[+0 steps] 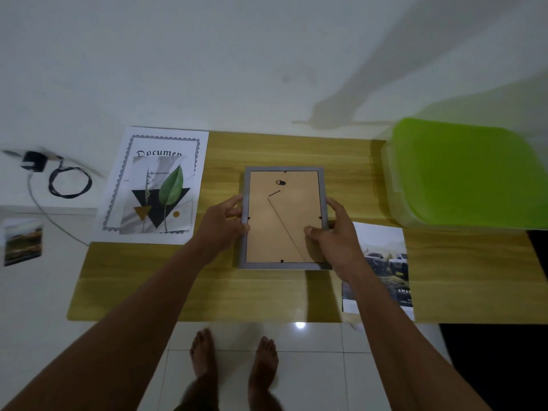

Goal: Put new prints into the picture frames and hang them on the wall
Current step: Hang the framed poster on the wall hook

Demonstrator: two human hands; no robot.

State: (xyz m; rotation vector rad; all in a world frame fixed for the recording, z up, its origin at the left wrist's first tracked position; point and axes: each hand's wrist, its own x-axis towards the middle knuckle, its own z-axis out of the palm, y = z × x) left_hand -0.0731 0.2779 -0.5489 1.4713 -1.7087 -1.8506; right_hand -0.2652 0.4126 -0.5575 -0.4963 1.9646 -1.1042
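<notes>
A grey picture frame [284,218] is face down over the middle of the wooden table [207,292], its brown backing board, hanger and stand line showing. My left hand [221,225] grips its left edge. My right hand [335,235] grips its right edge, thumb pressed on the backing. A leaf print [161,197] lies on a "Document" sheet [148,143] at the table's back left. A print of trucks [382,262] lies on the table to the right, partly under my right wrist.
A green-lidded plastic box [468,173] stands at the table's back right. A black charger with a coiled cable [59,179] lies on the white ledge at left. Against the lower left wall there is a small landscape photo [22,241]. My bare feet [234,360] stand on white tiles.
</notes>
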